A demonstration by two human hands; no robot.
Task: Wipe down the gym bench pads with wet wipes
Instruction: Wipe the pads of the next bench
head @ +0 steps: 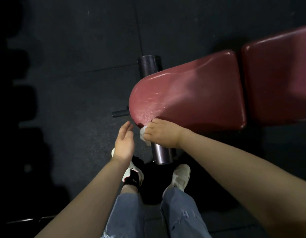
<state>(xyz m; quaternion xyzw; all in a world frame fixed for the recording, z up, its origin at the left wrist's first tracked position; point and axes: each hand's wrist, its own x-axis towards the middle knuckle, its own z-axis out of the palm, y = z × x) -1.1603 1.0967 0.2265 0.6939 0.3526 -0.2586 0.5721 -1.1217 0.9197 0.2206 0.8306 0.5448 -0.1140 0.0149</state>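
Note:
The dark red seat pad [191, 97] of the gym bench fills the middle right, its near left part shiny and wet. A second red pad [277, 79] joins it on the right. My right hand [163, 133] rests at the seat pad's near edge and holds a white wet wipe [143, 135] under its curled fingers. My left hand [124, 141] hovers just left of it, fingers relaxed, holding nothing and touching nothing.
A metal roller [161, 154] pokes out under the seat at my feet, another roller [148, 65] beyond the pad, and a short black peg [119, 113] to the left. My two shoes [181, 176] stand on dark rubber floor [80, 66]. Dark shapes line the left edge.

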